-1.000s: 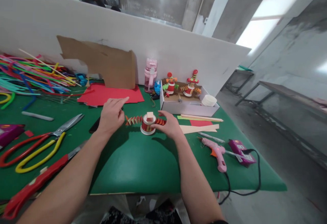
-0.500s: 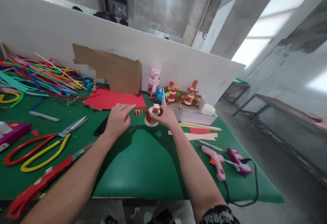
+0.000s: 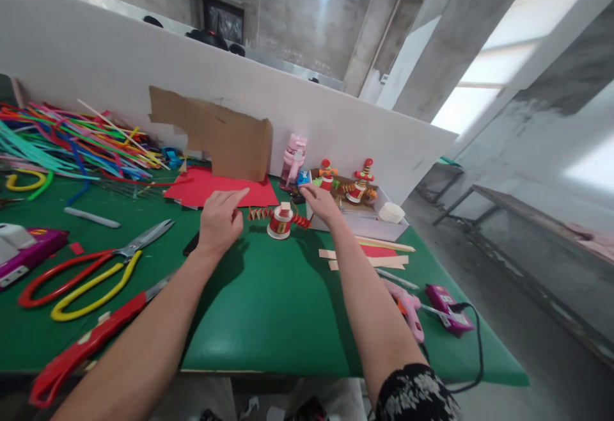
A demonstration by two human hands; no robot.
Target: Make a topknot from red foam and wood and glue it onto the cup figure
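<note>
A small red and white paper cup figure (image 3: 279, 224) stands upright on the green table, with folded paper arms spread to both sides and a pale folded piece on top. My left hand (image 3: 220, 219) is just left of it, index finger stretched out and the other fingers curled, holding nothing. Behind and right of the cup figure, my right hand (image 3: 320, 203) is at the left end of the white box (image 3: 355, 224), near the blue item (image 3: 303, 178). Its fingertips are close together; whether they hold anything is too small to tell.
Two finished-looking figures stand in the box. Red paper (image 3: 225, 192), cardboard (image 3: 240, 146) and a pink bottle (image 3: 293, 160) are behind. Large scissors (image 3: 129, 249), a red-handled cutter (image 3: 103, 331) and pipe cleaners (image 3: 81, 142) lie left; wooden strips (image 3: 388, 261) and a pink glue gun (image 3: 407, 306) lie right.
My right hand has let go of the cup figure and moved back and right, toward the box. The cup figure's right paper arm now shows. The view has shifted slightly.
</note>
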